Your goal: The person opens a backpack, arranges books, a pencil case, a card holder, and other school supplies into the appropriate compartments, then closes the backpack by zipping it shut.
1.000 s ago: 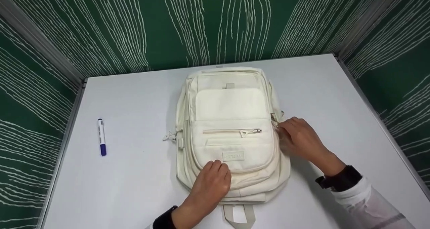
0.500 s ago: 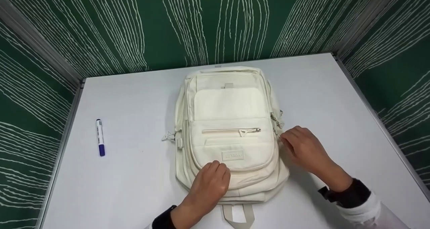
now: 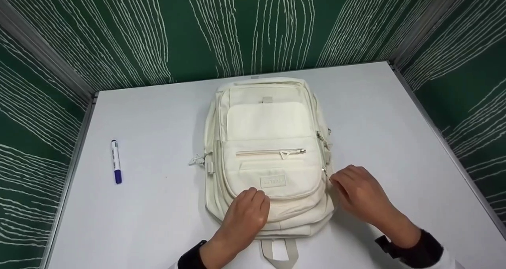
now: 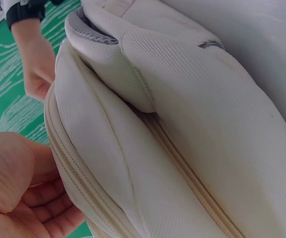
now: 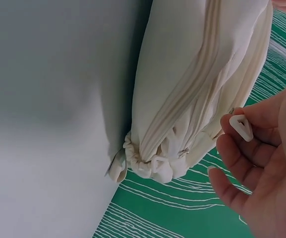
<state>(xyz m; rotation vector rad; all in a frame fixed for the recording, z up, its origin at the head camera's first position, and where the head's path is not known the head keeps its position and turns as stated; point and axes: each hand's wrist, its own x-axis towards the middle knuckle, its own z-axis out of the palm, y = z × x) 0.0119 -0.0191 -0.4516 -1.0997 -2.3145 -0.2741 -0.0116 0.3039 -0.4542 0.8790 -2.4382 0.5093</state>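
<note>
A cream backpack [image 3: 272,123] lies front side up on the white table, its grab loop toward the person. At the front pocket's near edge, my left hand [image 3: 247,215] grips the fabric; the left wrist view shows the thumb and curled fingers of that hand [image 4: 28,191] beside the pocket's zipper seam [image 4: 78,173]. On the bag's right side, my right hand [image 3: 359,192] pinches a zipper pull. That white triangular zipper pull [image 5: 241,127] sits between thumb and index finger in the right wrist view, the other fingers loosely bent.
To the left on the table [image 3: 158,221] lies a white marker [image 3: 116,161] with a blue cap. Another zipper pull [image 3: 290,153] rests on the bag's front, and a cord [image 3: 196,160] sticks out at its left side. Green panels [image 3: 197,32] with white lines surround the table.
My right hand has moved toward the person along the bag's right side, with the zipper pull between its fingers. The left hand has stayed at the pocket edge.
</note>
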